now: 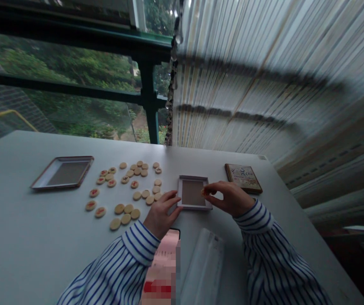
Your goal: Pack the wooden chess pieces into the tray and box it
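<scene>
Between my hands lies a shallow open box (193, 193) with a white rim and a grey-brown floor. My left hand (162, 212) touches its left edge, fingers apart, holding nothing. Over the box's right side, my right hand (229, 197) pinches a small round wooden piece (204, 192) with a reddish mark. Many round wooden pieces (126, 218) are spread to the left of the box. Some show red characters (100, 212), others dark ones (125, 179), and many have plain faces up. Fingers of my left hand are close to the nearest plain pieces.
An open box lid or tray (63, 173) lies at the far left of the white table (51, 237). A patterned box (243, 178) sits at the right. Near the front are a clear plastic bag (203, 269) and a pink item (165, 258). A string curtain hangs behind.
</scene>
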A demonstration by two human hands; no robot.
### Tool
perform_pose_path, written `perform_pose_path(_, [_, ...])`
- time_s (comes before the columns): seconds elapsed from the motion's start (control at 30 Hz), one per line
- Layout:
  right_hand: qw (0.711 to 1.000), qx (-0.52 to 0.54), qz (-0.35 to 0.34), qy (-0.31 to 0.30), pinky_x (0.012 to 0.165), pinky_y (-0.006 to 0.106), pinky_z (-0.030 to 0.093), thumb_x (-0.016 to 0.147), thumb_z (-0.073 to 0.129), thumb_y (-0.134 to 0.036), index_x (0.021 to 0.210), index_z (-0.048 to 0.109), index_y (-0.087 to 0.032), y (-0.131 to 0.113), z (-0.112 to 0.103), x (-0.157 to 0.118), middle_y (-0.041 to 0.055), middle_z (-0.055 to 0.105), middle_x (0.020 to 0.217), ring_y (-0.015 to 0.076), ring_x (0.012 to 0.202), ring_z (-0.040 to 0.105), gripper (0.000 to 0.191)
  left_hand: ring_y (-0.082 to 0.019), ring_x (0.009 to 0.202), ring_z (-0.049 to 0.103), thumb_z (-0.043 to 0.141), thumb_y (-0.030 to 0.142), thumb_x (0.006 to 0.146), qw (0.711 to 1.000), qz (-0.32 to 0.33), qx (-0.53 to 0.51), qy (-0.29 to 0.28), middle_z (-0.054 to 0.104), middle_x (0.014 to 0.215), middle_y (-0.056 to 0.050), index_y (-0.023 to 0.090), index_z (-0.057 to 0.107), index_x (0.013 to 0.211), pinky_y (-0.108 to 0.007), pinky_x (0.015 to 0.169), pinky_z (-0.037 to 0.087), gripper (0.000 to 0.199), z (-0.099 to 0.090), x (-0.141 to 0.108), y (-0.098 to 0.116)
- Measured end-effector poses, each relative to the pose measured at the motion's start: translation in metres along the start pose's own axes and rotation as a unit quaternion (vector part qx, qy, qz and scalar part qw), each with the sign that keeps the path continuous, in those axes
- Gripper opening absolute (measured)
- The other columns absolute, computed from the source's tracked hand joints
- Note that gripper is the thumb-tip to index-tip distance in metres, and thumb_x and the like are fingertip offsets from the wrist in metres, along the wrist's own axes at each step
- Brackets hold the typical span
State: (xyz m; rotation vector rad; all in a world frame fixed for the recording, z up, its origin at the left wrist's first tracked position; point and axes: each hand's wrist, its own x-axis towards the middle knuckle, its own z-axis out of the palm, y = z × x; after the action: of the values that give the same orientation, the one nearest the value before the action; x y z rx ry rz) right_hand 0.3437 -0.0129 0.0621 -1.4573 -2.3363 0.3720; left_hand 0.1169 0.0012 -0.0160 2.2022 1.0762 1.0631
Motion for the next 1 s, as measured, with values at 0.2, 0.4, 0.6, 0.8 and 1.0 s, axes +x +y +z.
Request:
perform_pose_path(0.2, [0.999, -0.019, 0.022, -0.043, 0.066, 0.023, 0.044, 0.077, 0.051, -0.028, 0.09, 0.062, -0.018, 0.008, -0.002, -0.003, 0.0034, 0.066, 0.079, 0.0121, 0.07, 0.058, 0.019, -0.021, 0.095, 0.058, 0.055, 0.019, 0.074, 1.0, 0.021, 0.005, -0.006, 0.06, 0.105, -0.012, 0.015, 0.065, 0.089, -0.034, 0.084, 0.049, 0.019, 0.004, -0.002, -0.004])
perform_pose_path(0.4, [0.995, -0.062, 0.034, -0.066, 0.067, 0.024, 0.043, 0.078, 0.048, -0.03, 0.085, 0.063, -0.02, 0.009, 0.0, -0.003, 0.0035, 0.065, 0.079, 0.0137, 0.071, 0.058, 0.019, -0.021, 0.094, 0.059, 0.054, 0.019, 0.074, 1.0, 0.022, 0.006, -0.005, 0.061, 0.104, -0.013, 0.016, 0.066, 0.086, -0.035, 0.084, 0.049, 0.018, 0.006, -0.003, -0.007])
perform_pose_path(0.6, [0.991, -0.09, 0.05, -0.081, 0.067, 0.024, 0.042, 0.079, 0.048, -0.033, 0.085, 0.065, -0.02, 0.008, 0.005, -0.002, 0.0058, 0.063, 0.078, 0.0141, 0.072, 0.057, 0.022, -0.02, 0.094, 0.059, 0.053, 0.018, 0.075, 1.0, 0.016, 0.004, -0.008, 0.061, 0.106, -0.011, 0.017, 0.066, 0.086, -0.035, 0.085, 0.048, 0.018, 0.006, -0.004, -0.008])
perform_pose_path(0.8, [0.986, -0.106, 0.061, -0.117, 0.06, 0.022, 0.04, 0.079, 0.047, -0.036, 0.085, 0.066, -0.023, 0.009, 0.01, -0.001, 0.0044, 0.062, 0.075, 0.012, 0.062, 0.055, 0.024, -0.02, 0.092, 0.06, 0.052, 0.018, 0.075, 1.0, 0.015, 0.009, -0.007, 0.061, 0.104, -0.012, 0.015, 0.067, 0.085, -0.034, 0.083, 0.049, 0.018, 0.006, -0.003, -0.006])
perform_pose_path(1.0, [0.981, -0.118, 0.067, -0.142, 0.057, 0.021, 0.038, 0.079, 0.046, -0.038, 0.082, 0.067, -0.024, 0.008, 0.012, 0.0, 0.0033, 0.062, 0.071, 0.0115, 0.059, 0.055, 0.025, -0.019, 0.09, 0.061, 0.052, 0.017, 0.075, 0.999, 0.023, 0.024, -0.009, 0.062, 0.103, -0.01, 0.017, 0.066, 0.084, -0.032, 0.082, 0.05, 0.017, 0.005, -0.003, -0.005])
